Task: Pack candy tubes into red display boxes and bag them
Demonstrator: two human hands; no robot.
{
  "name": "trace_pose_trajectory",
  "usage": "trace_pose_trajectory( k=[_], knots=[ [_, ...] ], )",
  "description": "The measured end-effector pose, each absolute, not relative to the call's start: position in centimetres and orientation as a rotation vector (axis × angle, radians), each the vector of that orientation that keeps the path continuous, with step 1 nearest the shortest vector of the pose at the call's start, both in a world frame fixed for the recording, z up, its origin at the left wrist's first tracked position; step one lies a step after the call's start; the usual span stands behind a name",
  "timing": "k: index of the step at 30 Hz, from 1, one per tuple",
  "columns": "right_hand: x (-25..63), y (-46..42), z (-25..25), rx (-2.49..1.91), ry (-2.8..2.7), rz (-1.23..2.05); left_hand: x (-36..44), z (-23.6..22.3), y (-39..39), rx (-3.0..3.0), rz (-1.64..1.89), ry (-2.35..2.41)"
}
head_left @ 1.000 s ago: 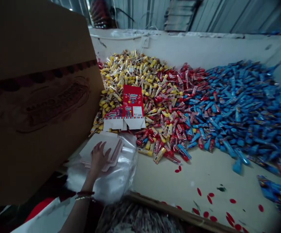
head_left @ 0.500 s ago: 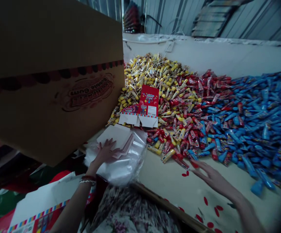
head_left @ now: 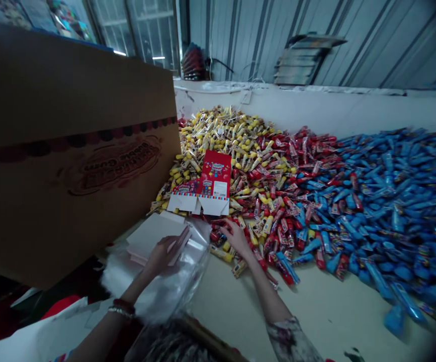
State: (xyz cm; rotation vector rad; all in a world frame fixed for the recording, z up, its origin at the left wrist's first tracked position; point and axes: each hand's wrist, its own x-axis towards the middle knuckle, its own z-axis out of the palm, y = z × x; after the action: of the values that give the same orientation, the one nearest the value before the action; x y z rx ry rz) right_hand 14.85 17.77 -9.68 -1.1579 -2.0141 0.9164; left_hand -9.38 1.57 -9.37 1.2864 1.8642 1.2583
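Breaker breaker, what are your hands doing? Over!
Left hand at the flat white stack. Right hand open near the red box, grip unconfirmed. Big cardboard carton looms on the left, clear of both hands.

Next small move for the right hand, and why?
Probably bring the right hand left to the stack of flat white cardboard pieces on the clear plastic sheeting: the left hand is at that stack's right edge, and the right is close by, apparently open.

ridged metal wall (head_left: 376, 40), low white wall (head_left: 368, 109), window (head_left: 150, 30)
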Motion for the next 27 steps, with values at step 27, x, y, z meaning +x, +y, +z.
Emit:
trace_pose_trajectory(
  k=[27],
  knots=[
    [15.5,21.5,4.9,-0.603,-1.345,1.465,-2.1,0.9,14.6,2.201,0.981,1.717]
  ],
)
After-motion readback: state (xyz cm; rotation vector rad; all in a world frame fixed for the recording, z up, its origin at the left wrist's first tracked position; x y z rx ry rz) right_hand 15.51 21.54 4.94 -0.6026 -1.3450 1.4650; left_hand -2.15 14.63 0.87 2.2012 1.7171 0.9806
